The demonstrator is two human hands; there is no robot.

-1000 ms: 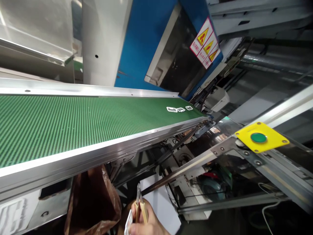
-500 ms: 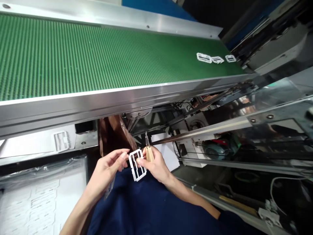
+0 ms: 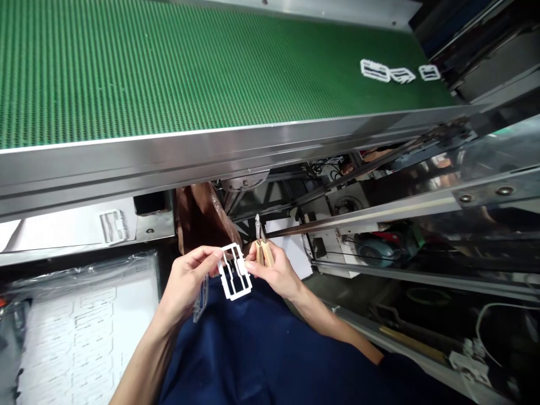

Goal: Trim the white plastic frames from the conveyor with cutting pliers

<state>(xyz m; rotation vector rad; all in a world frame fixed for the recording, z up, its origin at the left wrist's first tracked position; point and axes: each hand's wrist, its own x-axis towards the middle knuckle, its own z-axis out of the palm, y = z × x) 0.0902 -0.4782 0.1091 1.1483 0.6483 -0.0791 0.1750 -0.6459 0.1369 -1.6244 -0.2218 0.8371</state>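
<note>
My left hand (image 3: 183, 284) pinches the upper left corner of a white plastic frame (image 3: 242, 266) with slots across it. A second, similar frame (image 3: 201, 302) hangs below the same hand, partly hidden by the fingers. My right hand (image 3: 282, 275) is closed round a pair of nippers (image 3: 265, 253) with tan handles, the metal jaws pointing up and away from me. Its thumb touches the right edge of the white frame. Both hands are in front of my dark blue clothing, below the edge of the conveyor.
A green conveyor belt (image 3: 202, 67) with a metal side rail (image 3: 211, 152) runs across the top. Three white frames (image 3: 375, 70) lie at its right end. Another frame (image 3: 113, 226) rests on a ledge at left, above a plastic-wrapped stack (image 3: 71, 337). Metal bars and machinery fill the right.
My left fingers now grip the frame's corner, and my right thumb has shifted from its middle to its right edge. The nippers' handles show more fully. The whole view has tilted down slightly.
</note>
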